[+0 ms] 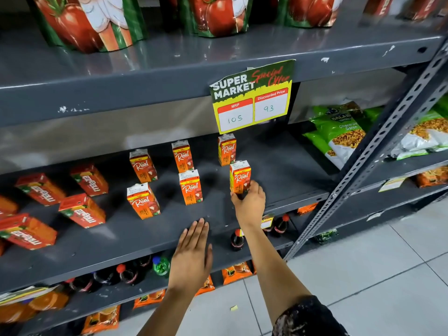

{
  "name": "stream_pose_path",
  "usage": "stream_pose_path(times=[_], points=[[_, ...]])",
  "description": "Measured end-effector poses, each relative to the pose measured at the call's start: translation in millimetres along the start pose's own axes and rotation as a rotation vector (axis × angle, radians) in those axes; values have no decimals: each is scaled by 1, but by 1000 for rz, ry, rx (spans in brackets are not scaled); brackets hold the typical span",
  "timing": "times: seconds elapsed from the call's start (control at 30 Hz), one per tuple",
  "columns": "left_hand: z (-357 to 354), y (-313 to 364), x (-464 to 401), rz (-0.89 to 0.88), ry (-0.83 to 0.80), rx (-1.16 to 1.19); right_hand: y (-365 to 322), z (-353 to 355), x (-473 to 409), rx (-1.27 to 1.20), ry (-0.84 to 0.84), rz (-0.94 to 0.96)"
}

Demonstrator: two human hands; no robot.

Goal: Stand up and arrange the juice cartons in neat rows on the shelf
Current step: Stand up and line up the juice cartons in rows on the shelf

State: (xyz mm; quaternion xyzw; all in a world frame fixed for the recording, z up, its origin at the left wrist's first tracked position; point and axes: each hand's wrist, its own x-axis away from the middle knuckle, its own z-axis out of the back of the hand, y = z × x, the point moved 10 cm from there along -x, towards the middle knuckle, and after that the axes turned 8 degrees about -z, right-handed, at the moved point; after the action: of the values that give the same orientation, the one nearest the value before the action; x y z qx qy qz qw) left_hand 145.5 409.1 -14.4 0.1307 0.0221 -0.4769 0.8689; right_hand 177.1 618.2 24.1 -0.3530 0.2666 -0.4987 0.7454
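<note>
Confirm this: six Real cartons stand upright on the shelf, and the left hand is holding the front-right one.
Wrong hand. In the head view the right hand holds the front-right Real carton; the left hand hovers open, holding nothing. Six upright cartons on the shelf is correct.

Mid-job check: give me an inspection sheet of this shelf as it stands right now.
Surface: grey metal shelf, scuffed, bare at right.
Job's things: six Real cartons upright in two rows of three; back row, front row. The front right carton is in hand.
Clutter: red Maaza cartons lying on their sides at left.
Grips: right hand closed on the front right carton's base; left hand open and flat, fingers over the shelf's front edge, holding nothing.
Cables: nothing seen.
Surroundings: price sign hanging above; tomato pouches on the upper shelf; green snack bags at right; cola bottles below.
</note>
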Motion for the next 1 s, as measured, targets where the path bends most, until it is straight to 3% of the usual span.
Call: stream_pose_path(times=[0.2, 0.3, 0.37, 0.47, 0.57, 0.67, 1.0], points=[[0, 0, -1, -5, -13, -7, 1, 0, 1, -28, -11, -21], [4, 0, 1, -31, -1, -23, 4, 19, 24, -139, 149, -98], [12, -7, 6, -19, 32, -23, -12, 22, 53, -136, 208, -2], [26, -29, 15, 45, 100, -7, -47, -13, 87, -62, 38, 132], [34, -52, 23, 125, 122, -24, -68, -52, 95, 26, -111, 149], [34, -69, 32, 201, 111, -27, -71, -68, 91, 83, -126, 126], [32, -77, 36, 208, 86, 4, -69, -76, 79, 240, -51, 86]])
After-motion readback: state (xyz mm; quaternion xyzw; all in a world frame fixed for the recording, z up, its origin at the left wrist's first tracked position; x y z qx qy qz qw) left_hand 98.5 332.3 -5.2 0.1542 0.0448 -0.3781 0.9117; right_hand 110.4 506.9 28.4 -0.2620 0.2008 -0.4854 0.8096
